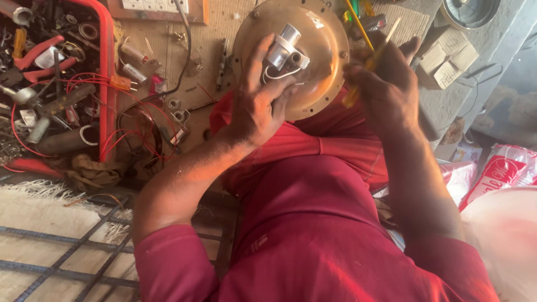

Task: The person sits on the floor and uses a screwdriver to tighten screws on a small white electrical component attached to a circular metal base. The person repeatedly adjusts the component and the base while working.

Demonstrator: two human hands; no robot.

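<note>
My left hand (258, 100) grips a round brass-coloured metal cover (321, 45), propped on my red-clad lap. A small silver cylinder (282, 46) with a white wire sits at the cover's centre, under my left thumb and fingers. My right hand (386, 84) is closed around a screwdriver with a yellow handle (369, 61), whose tip points up and right, next to the cover's right edge.
A red tray (106, 67) at the left holds several tools, pliers and red wires. A wooden board (168, 50) with small parts lies behind the cover. Small cardboard boxes (450, 59) and a metal bowl (470, 11) are at upper right. Plastic bags (503, 173) lie at right.
</note>
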